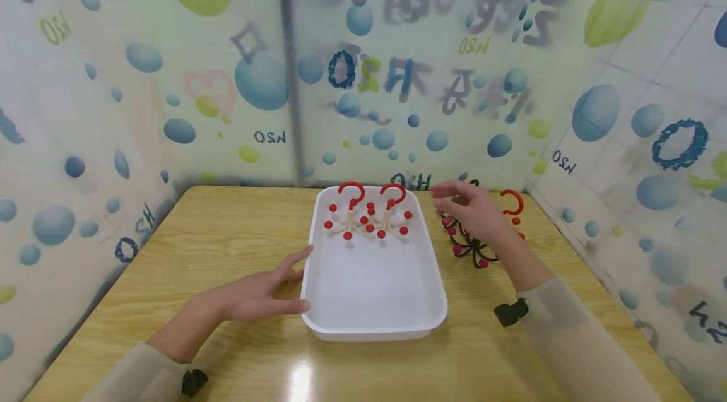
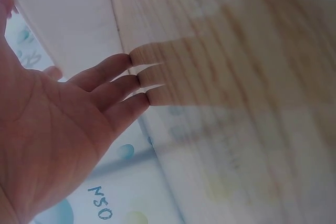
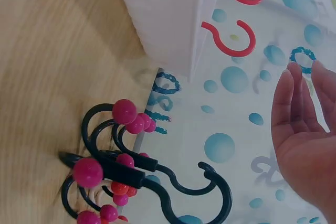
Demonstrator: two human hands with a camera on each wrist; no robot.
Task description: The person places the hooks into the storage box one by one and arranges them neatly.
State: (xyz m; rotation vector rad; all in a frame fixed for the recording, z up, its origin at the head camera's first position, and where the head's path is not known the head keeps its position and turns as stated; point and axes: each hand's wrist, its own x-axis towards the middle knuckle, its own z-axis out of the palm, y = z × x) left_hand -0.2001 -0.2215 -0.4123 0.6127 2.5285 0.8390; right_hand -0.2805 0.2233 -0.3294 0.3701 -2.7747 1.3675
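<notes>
Two cream multi-arm hook hangers with red hooks and red ball tips, one on the left (image 1: 349, 219) and one on the right (image 1: 387, 219), lie at the far end of a white tray (image 1: 375, 291). My left hand (image 1: 258, 296) is at the tray's left side, fingers and thumb spread along the rim. The left wrist view shows its fingertips down on the wooden surface. Raised over the tray's right side, my right hand (image 1: 476, 209) holds nothing. Below it stand black hangers (image 3: 123, 174) with pink balls, their hooks upward, partly hidden by the hand in the head view.
Another red hook (image 1: 520, 201) with red balls shows behind the right forearm. The wooden table (image 1: 238, 225) ends against a patterned curtain (image 1: 250, 162) at the back, and similar patterned sheets hang on both sides.
</notes>
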